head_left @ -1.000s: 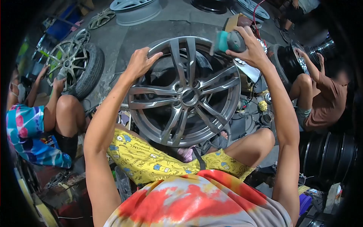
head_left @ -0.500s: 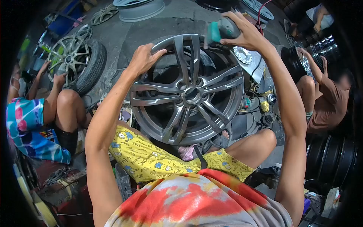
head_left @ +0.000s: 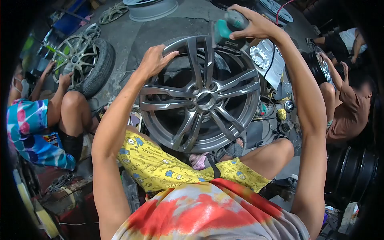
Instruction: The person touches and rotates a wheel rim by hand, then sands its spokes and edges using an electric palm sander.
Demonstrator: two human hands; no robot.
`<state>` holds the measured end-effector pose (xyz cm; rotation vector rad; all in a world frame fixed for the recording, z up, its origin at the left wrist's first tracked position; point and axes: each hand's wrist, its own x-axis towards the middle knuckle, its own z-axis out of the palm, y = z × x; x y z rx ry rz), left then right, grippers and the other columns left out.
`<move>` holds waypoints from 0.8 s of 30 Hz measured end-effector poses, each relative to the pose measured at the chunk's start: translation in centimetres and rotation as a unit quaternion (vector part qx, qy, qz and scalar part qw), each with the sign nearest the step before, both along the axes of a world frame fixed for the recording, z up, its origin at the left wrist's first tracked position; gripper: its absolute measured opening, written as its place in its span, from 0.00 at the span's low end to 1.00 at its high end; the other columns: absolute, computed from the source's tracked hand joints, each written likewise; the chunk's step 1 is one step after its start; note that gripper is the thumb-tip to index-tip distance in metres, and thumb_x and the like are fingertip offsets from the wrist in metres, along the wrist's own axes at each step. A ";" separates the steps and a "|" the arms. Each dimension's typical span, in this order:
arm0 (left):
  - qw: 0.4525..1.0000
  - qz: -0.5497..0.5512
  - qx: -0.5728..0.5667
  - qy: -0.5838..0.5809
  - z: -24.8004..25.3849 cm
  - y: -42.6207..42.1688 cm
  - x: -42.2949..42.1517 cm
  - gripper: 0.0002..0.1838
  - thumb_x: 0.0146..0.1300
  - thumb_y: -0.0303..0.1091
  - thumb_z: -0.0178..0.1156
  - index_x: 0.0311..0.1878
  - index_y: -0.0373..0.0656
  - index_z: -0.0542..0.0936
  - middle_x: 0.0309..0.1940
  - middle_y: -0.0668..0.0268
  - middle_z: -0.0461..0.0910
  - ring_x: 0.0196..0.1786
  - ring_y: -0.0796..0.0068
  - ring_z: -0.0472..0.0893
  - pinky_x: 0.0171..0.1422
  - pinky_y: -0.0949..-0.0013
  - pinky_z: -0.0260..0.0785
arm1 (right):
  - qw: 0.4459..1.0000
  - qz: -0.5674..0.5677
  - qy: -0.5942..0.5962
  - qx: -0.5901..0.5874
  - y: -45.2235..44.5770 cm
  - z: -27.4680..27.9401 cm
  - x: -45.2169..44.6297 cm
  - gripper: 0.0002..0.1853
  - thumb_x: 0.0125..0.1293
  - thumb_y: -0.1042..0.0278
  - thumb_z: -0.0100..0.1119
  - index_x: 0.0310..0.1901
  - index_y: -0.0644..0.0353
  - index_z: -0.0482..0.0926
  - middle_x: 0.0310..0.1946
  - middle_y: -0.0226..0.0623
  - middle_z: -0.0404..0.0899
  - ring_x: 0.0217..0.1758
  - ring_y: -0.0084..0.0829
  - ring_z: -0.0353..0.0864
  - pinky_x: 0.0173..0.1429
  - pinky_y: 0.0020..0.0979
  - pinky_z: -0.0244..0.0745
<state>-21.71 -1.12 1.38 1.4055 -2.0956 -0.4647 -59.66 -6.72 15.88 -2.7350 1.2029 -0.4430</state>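
Note:
A grey multi-spoke alloy wheel rim [head_left: 214, 95] faces up and is tilted in front of my lap. My left hand [head_left: 155, 60] is closed over its upper-left edge, the thumb lying along the lip. In my right hand [head_left: 258, 25] is a green and black palm sander [head_left: 222, 31], with my fingers wrapped round its body. The sander is at the rim's top edge, just right of the upper spokes; whether its pad touches the metal I cannot tell. A dark cord [head_left: 272, 60] hangs below my right wrist.
At left, a person holds a tool against another spoked wheel [head_left: 76, 60] beside a tyre [head_left: 102, 68]. Someone in a brown shirt [head_left: 349, 116] handles a shiny rim at right. Black rims [head_left: 352, 172] stand lower right. A silver sheet [head_left: 274, 74] lies beyond my rim.
My right hand has brought the sander slightly left and turned it, so its green body now sits over the rim's top edge. The left hand keeps its hold.

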 end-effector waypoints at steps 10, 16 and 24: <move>1.000 -0.015 0.022 -0.006 0.6 0.2 -0.3 0.29 0.73 0.53 0.69 0.47 0.27 0.86 0.34 0.42 0.87 0.36 0.52 0.88 0.45 0.52 0.77 | 0.987 -0.131 -0.046 -0.087 5.5 -5.0 -7.8 0.47 0.55 0.48 0.85 0.71 0.60 0.72 0.63 0.47 0.80 0.67 0.43 0.79 0.73 0.40 0.71; 1.000 -0.009 0.010 -0.006 0.9 0.8 -0.5 0.29 0.73 0.53 0.69 0.46 0.26 0.86 0.33 0.43 0.87 0.36 0.54 0.88 0.44 0.53 0.77 | 0.968 -0.211 -0.077 -0.114 11.9 -7.3 -9.8 0.44 0.53 0.46 0.84 0.68 0.55 0.74 0.59 0.49 0.78 0.64 0.53 0.80 0.68 0.48 0.74; 0.999 -0.008 0.032 0.014 1.4 0.9 -0.3 0.30 0.72 0.54 0.69 0.46 0.27 0.87 0.32 0.43 0.86 0.37 0.47 0.88 0.47 0.50 0.76 | 0.964 -0.201 -0.070 -0.160 9.9 -4.8 -1.6 0.40 0.54 0.48 0.82 0.67 0.45 0.74 0.53 0.48 0.75 0.53 0.57 0.83 0.56 0.52 0.81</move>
